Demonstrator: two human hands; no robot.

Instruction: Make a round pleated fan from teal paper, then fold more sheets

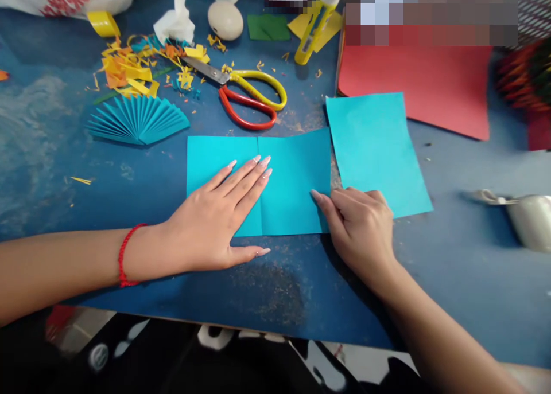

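- L hand (206, 222): flat, palm down, fingers a bit spread, wide; lies on L half of creased cyan sheet (297, 176), fingertips just past centre crease; red string bracelet (124, 255) on wrist;
- R hand (359, 233): curled, narrow; fingertips (316, 195) at sheet's rt edge; can't tell if pinching;
- sheet: flat on blue table (86, 170), between both hands;
- 2nd cyan sheet (374, 147): just rt of it, R hand over its lower edge;
- above, apart from hands: pleated cyan paper fan (138, 119); red-and-yellow scissors (247, 90); yellow paper scraps (129, 67); red sheet (413, 90).
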